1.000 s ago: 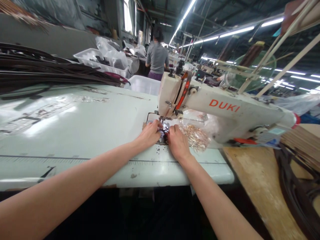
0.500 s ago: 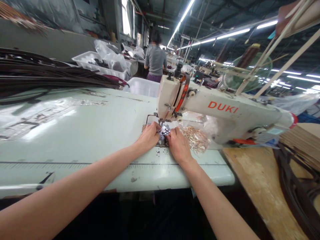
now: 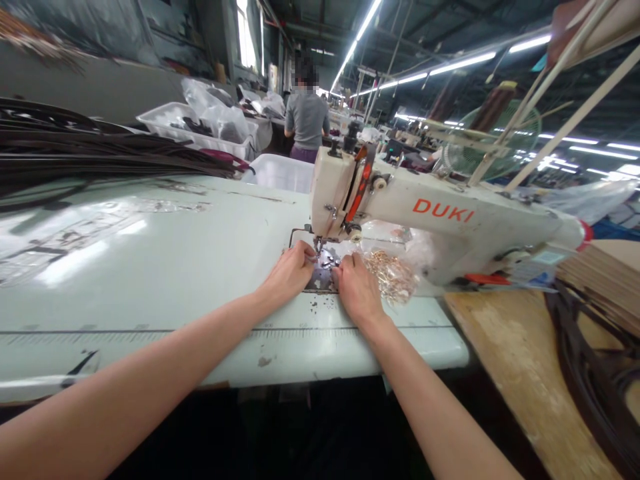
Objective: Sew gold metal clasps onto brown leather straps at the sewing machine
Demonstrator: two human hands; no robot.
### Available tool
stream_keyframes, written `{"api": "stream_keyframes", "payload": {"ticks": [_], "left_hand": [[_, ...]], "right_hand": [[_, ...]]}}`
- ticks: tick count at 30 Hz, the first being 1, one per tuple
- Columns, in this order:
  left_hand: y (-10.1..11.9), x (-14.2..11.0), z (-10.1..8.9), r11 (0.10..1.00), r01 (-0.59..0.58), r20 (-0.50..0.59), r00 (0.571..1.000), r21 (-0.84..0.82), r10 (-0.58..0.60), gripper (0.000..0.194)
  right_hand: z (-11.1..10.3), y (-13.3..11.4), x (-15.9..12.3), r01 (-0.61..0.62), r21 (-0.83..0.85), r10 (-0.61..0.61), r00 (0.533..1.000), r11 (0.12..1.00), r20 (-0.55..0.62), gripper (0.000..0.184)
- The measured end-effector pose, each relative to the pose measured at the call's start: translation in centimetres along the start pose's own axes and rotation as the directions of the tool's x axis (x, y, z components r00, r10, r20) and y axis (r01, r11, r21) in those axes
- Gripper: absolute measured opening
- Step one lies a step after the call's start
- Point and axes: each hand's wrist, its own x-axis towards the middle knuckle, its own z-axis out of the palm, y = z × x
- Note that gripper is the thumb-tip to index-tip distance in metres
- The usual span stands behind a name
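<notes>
Resting my curled left hand (image 3: 290,272) and right hand (image 3: 358,288) at the sewing machine (image 3: 395,197), grip hidden, I seem midway, with work left.

This is a sewing workshop on a factory floor: the sewing machine (image 3: 443,227) marked DUKI gives it away, with a thread cone (image 3: 493,110) above it, dark straps (image 3: 100,150) heaped to its left, and a person (image 3: 306,123) standing beyond it. Behind it, under tube lights (image 3: 370,20), blurred shapes are probably more workstations.
</notes>
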Motion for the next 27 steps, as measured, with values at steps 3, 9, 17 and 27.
{"api": "stream_keyframes", "payload": {"ticks": [3, 9, 17, 27], "left_hand": [[-0.27, 0.23, 0.08, 1.0, -0.007, 0.009, 1.0, -0.006, 0.007, 0.033], [-0.23, 0.59, 0.36, 1.0, -0.025, 0.03, 0.999, -0.007, 0.025, 0.035], [-0.43, 0.24, 0.24, 1.0, -0.003, -0.027, 1.0, 0.015, 0.004, 0.029], [-1.09, 0.32, 0.41, 0.999, -0.049, -0.002, 0.999, -0.022, 0.049, 0.035]], "right_hand": [[-0.07, 0.15, -0.17, 0.022, 0.04, -0.022, 1.0, 0.999, 0.014, 0.014], [0.18, 0.01, 0.19, 0.029, 0.041, -0.03, 1.0, 0.999, 0.009, 0.015], [0.19, 0.16, 0.28, 0.009, 0.059, -0.01, 1.0, 0.998, 0.012, 0.018], [0.52, 0.55, 0.1, 0.068, 0.081, -0.069, 0.998, 0.994, 0.001, 0.019]]}}
